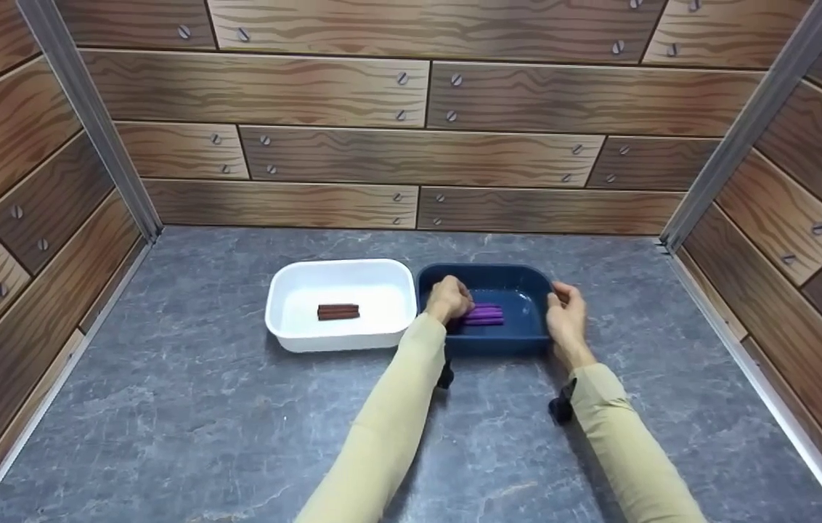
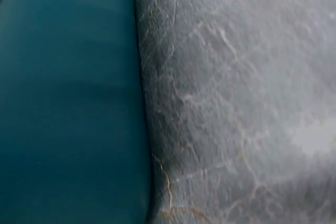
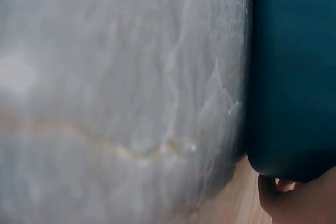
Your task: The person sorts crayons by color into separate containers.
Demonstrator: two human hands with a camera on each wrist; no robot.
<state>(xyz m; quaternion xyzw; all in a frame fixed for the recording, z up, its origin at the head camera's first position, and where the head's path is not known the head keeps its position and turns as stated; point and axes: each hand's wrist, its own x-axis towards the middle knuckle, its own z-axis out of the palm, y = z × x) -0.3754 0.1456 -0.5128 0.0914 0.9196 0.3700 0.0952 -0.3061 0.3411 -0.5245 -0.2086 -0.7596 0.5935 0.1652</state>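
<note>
A dark blue tray (image 1: pixel 496 347) stands on the grey surface, with several short purple sticks (image 1: pixel 485 315) lying side by side in it. My left hand (image 1: pixel 447 299) reaches over its left part, fingers curled at the left end of the purple sticks, pinching one; the fingertips are partly hidden. At the right rim, my right hand (image 1: pixel 567 316) grips the tray, thumb at the edge and fingers round the outside. The right wrist view catches part of that hand (image 3: pixel 299 200) against the tray's wall (image 3: pixel 294 77). Only the tray's wall (image 2: pixel 73 103) and the surface fill the left wrist view.
Directly left of the blue tray is a white tray (image 1: pixel 342 344) holding several short brown sticks (image 1: pixel 338 311). The grey marbled surface (image 1: pixel 200 421) is bounded by wood-patterned walls (image 1: pixel 411 156) at the back and both sides, joined by metal corner posts (image 1: pixel 95 123).
</note>
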